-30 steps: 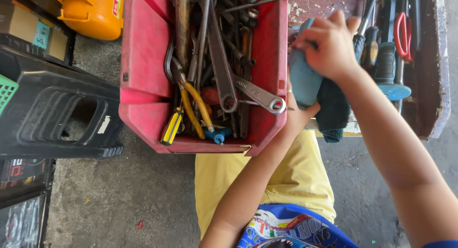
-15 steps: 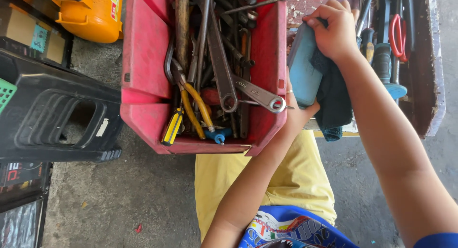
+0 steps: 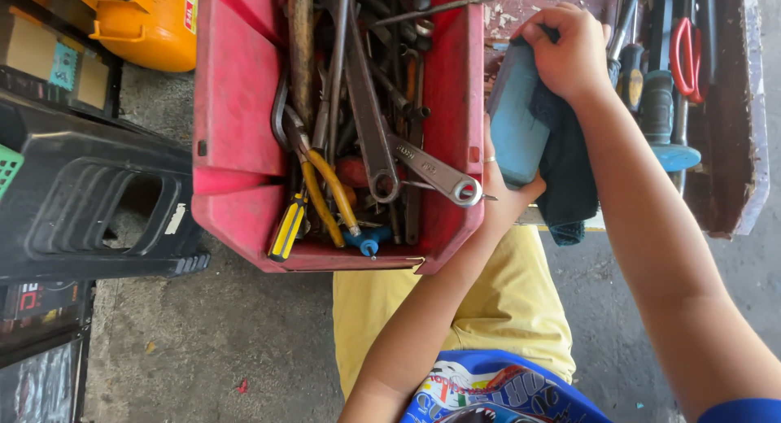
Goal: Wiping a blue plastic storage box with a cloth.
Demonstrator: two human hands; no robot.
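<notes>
Thing: blue block (image 3: 514, 122), upper centre of frame, beside the red bin (image 3: 236, 122).
Right hand (image 3: 569, 53): closed over the block's top with a dark cloth (image 3: 569, 179).
Left hand (image 3: 504, 199): cupped under its bottom end.
Handling: likely stiff and fairly light; best held by both ends.

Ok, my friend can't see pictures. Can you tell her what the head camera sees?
Two bare hands hold a light blue block: the left hand props it from below while the right hand presses a dark cloth over it. Beside them sits a red bin crammed with wrenches, pliers and screwdrivers, above grey concrete ground.
</notes>
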